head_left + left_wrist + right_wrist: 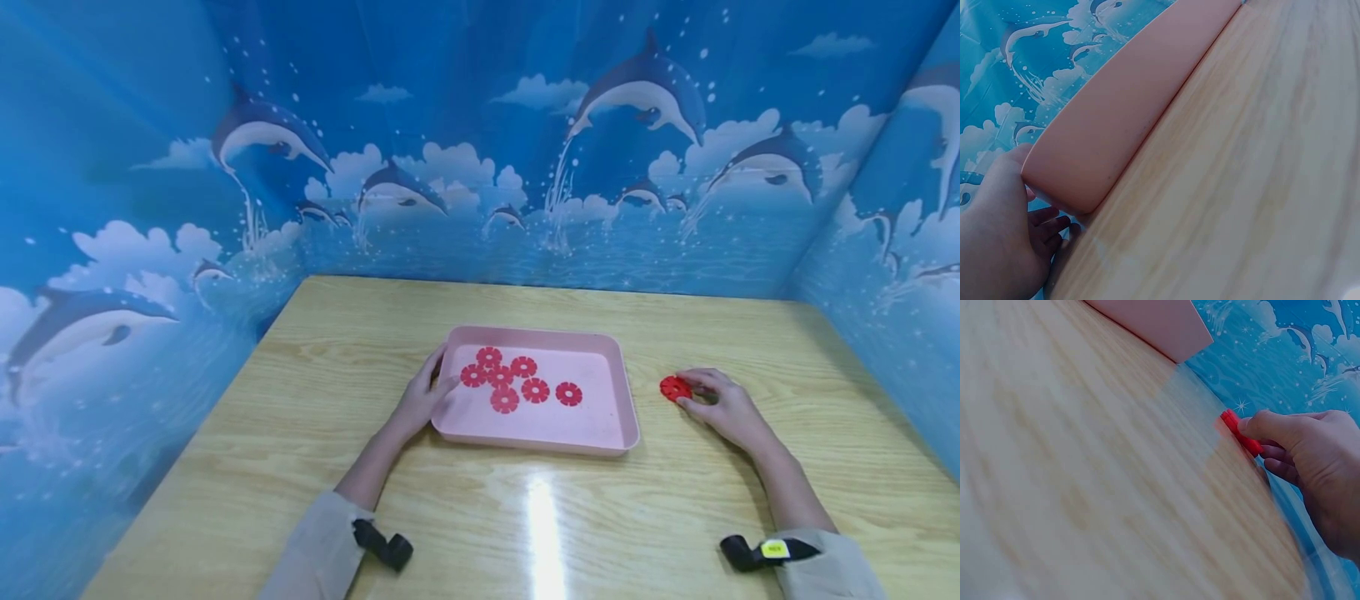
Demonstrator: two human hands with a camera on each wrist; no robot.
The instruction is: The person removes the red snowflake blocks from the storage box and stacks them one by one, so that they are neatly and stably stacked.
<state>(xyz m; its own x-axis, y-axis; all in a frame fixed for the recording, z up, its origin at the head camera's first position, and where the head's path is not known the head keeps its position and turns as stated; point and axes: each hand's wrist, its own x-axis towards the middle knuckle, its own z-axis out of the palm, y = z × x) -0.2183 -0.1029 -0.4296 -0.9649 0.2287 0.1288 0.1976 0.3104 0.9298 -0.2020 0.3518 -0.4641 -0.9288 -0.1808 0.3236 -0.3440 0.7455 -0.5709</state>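
A shallow pink tray [585,421] stands on the table with several red notched plastic discs [536,390] lying flat in it, most of them clustered toward its left half. My left hand [420,400] grips the tray's left wall, thumb over the rim and inside, the other fingers outside. In the left wrist view those fingers [1047,228] curl by the tray's corner. To the right of the tray, my right hand [726,407] pinches a red notched disc [670,388] between thumb and fingers, close over the table. The right wrist view shows the disc [1241,432] tilted, edge-on, with a layered edge.
The wood-grain table [360,333] reaches back to a blue curtain [465,83] printed with dolphins, which also hangs along both sides. A dark strap with a small camera [384,546] sits on the left sleeve, another camera [742,553] on the right.
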